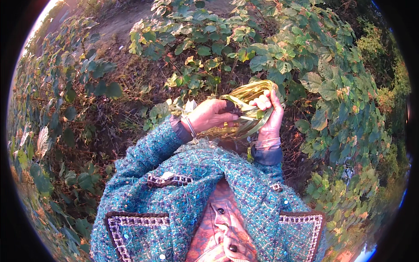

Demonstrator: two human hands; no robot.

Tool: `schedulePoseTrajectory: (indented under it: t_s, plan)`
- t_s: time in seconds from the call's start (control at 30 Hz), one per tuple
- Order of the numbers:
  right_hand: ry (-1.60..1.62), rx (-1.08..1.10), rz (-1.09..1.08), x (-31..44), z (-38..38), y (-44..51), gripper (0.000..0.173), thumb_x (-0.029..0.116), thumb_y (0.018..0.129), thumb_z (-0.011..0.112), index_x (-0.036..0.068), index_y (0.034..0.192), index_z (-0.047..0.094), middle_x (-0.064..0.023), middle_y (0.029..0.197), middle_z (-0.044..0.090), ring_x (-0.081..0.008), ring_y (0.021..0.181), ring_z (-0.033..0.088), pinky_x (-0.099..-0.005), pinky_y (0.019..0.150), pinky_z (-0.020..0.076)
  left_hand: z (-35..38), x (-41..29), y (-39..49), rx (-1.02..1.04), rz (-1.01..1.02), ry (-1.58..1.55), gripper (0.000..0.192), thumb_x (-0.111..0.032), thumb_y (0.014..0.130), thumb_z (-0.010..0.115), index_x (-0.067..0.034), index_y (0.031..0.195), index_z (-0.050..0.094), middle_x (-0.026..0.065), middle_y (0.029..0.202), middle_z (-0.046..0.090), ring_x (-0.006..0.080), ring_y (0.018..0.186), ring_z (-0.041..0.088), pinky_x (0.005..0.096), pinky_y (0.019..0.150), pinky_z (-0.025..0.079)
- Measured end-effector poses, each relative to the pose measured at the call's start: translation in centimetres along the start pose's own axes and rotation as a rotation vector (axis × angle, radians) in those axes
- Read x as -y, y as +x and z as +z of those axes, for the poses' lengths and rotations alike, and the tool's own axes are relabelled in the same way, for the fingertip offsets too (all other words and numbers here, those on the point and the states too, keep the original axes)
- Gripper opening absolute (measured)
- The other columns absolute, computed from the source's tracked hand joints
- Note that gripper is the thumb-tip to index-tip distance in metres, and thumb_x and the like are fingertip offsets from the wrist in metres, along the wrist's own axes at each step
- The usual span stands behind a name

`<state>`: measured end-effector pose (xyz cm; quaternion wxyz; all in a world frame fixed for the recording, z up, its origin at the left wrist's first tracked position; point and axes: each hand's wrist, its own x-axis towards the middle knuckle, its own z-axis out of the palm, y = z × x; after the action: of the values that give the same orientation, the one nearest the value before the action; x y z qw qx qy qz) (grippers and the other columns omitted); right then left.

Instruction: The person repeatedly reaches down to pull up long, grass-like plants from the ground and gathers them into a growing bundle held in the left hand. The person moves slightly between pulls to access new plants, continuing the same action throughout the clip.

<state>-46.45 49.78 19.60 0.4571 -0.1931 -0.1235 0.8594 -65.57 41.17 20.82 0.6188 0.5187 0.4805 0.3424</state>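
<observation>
In front of my chest is a looped bundle of long yellow-green plant strips [250,90], possibly peeled bark or leaf strips. My right hand [272,113] grips the right end of the loop, its fingers curled over the strips. My left hand [211,113] reaches into the bundle from the left, thumb and fingers closed on the strips near a pale stalk [247,118]. Something dark [231,107] covers or lies against the left thumb; I cannot tell what. A metal bangle [190,127] circles the left wrist. The lower side of the bundle is partly hidden by my hands.
Broad-leaved leafy plants [343,98] stand close on the right, with more plants [203,36] ahead and others [75,82] on the left. Bare soil and dry stems [121,65] show between them. My teal tweed jacket [144,203] fills the lower view.
</observation>
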Motion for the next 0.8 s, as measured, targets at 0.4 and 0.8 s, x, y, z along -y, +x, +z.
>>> schedulePoseTrajectory:
  t_s: [0.4,0.8]
  plan:
    - [-0.158,-0.023,-0.027,-2.0,0.6,-1.5,0.025,0.028,0.095,0.046,0.007,0.082,0.051,0.0009,0.057,0.04,-0.0133,0.055,0.044,-0.0287,0.061,0.0418,2.8,1.3,0.4,-0.305,0.2,-0.358,0.023,-0.014,0.089,0.06,-0.005,0.108,0.051,0.0015,0.09,0.058,0.0091,0.076,0.056,0.0256,0.065,0.049]
    - [-0.167,-0.083,-0.102,0.2,1.3,-3.0,0.029,0.027,0.096,0.041,0.013,0.071,0.041,0.0069,0.052,0.028,-0.0084,0.045,0.033,-0.0279,0.057,0.0354,0.7,4.4,-0.4,-0.687,0.285,0.476,0.026,-0.011,0.076,0.072,0.0,0.095,0.06,0.0068,0.076,0.064,0.0099,0.072,0.061,0.0265,0.063,0.05]
